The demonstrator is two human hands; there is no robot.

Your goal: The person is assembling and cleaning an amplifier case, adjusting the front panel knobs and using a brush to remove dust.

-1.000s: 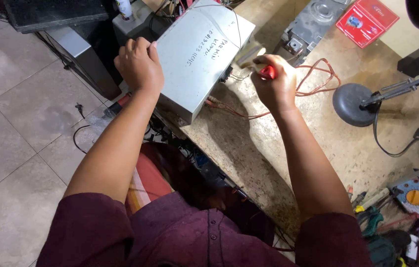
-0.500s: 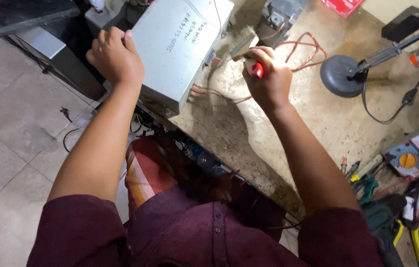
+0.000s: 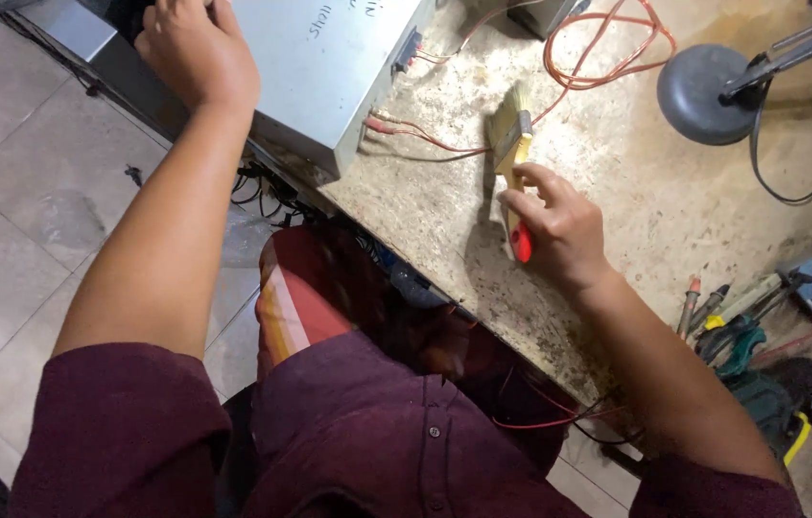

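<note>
Our right hand (image 3: 559,225) pinches the light, stiff yellow-handled paintbrush (image 3: 511,163), soft bristles beyond our fingertips, while our left hand (image 3: 197,53) clasps the heavy grey metal box (image 3: 329,67).

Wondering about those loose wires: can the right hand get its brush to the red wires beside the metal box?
Probably yes. The right hand holds the brush with its bristles just beside the red wires; only bare worktop lies between.

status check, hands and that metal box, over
Left hand on the grey metal box. Right hand grips a paintbrush, bristles near the red wires. Nothing between them.
</note>
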